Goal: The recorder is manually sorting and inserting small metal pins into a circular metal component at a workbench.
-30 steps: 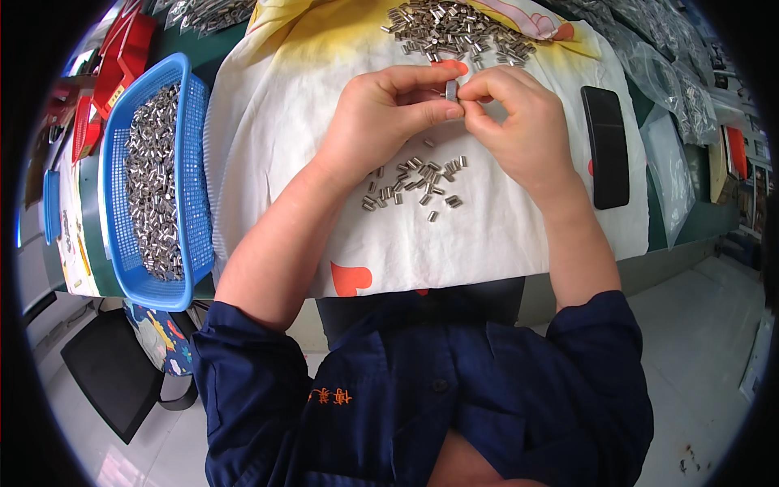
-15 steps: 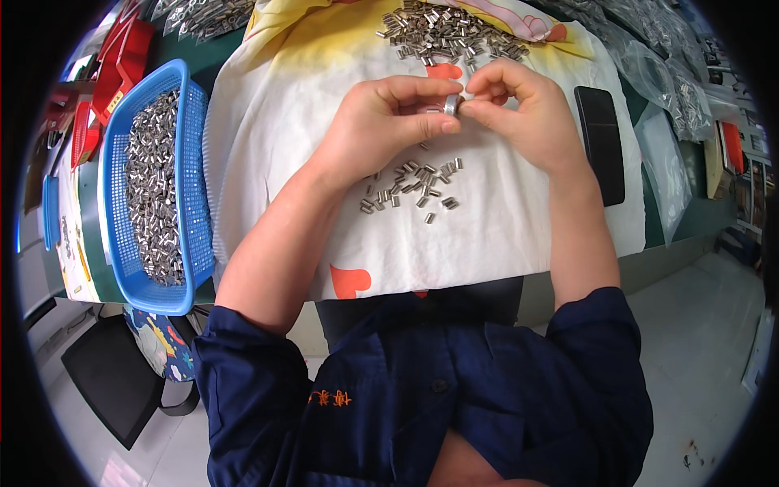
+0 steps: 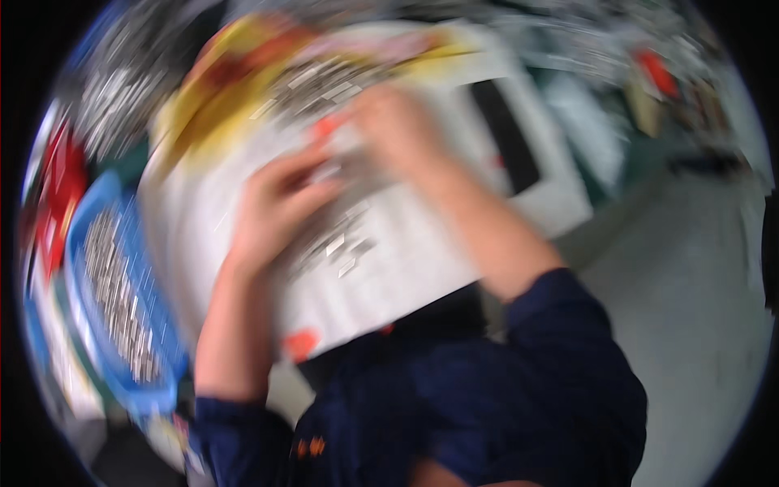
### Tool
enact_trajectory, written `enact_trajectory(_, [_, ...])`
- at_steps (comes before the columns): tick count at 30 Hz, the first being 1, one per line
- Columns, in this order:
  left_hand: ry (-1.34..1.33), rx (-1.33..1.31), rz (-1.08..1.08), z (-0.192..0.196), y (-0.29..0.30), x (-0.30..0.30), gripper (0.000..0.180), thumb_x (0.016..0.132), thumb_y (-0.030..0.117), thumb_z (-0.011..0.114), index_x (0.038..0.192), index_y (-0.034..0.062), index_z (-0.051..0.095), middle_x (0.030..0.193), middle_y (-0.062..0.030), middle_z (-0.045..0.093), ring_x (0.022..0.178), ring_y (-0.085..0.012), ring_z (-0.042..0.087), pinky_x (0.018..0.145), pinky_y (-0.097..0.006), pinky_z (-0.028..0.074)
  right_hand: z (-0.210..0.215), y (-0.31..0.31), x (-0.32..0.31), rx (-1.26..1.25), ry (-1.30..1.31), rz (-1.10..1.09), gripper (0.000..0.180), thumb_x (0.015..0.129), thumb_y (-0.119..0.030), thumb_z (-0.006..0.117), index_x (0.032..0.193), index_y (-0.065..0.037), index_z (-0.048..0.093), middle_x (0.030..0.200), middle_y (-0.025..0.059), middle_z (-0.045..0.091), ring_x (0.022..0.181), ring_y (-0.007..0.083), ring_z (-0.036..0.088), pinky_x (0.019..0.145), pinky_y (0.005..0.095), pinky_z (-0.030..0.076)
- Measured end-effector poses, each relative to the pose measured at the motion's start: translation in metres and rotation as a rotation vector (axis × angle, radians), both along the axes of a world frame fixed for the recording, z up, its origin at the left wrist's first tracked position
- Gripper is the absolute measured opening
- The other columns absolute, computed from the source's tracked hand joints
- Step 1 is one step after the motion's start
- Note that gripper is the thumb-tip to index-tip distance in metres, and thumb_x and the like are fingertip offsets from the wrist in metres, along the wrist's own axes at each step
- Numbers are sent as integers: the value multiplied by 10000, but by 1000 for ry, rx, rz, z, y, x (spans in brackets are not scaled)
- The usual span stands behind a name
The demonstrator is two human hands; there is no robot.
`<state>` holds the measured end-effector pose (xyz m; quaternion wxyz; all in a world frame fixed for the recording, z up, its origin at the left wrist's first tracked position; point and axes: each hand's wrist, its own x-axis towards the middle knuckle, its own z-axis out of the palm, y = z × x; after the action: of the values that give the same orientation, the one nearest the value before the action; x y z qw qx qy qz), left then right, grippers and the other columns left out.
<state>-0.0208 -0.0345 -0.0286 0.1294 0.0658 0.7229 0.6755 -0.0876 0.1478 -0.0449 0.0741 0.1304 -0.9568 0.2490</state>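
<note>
Motion smears the whole head view. Pinched between the thumb and fingers of my left hand (image 3: 280,199) is a small silver metal piece (image 3: 327,171), its exact shape lost in the blur. My right hand (image 3: 393,126) is at the near right side of the far pile of small metal cylinders (image 3: 316,88); its fingertips are too smeared to show what they hold. A smaller group of metal cylinders (image 3: 337,243) lies on the white cloth (image 3: 422,268), nearer to me than my left hand.
On the left stands a blue plastic basket (image 3: 154,276) full of small metal cylinders, with red bins (image 3: 61,183) beyond it. A black phone (image 3: 505,134) lies at the cloth's right side. Clear plastic bags (image 3: 588,122) sit farther right.
The view has turned and blurred. My hands have parted: the right moved away to the far pile, while the left stays over the cloth with the silver piece.
</note>
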Motion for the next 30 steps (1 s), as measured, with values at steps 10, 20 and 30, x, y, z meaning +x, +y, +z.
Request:
enact_trajectory(10, [3,337,209,-15,-4,-10,345,843,13,542,1173,-52,464,1068,-119,549,899,-156,551,807,-260,461,40,1,25,-702,-19,408,63,687,-81,611,737,-47,623,690,78,609,662,219,596,619,315,465])
enact_trajectory(20, [-63,-1,359,11,-7,0,429,765,8,595,1160,-103,471,972,-104,569,829,-137,564,731,-227,466,30,-26,24,-666,41,495,57,682,-94,600,710,-45,610,682,89,585,677,261,578,634,344,456])
enact_trajectory(30, [-7,313,84,6,-2,-6,358,798,-2,594,1147,-23,514,1006,-97,605,890,-143,583,818,-257,462,48,-9,34,-683,-272,363,84,772,3,591,854,4,608,819,25,608,758,89,544,694,218,434])
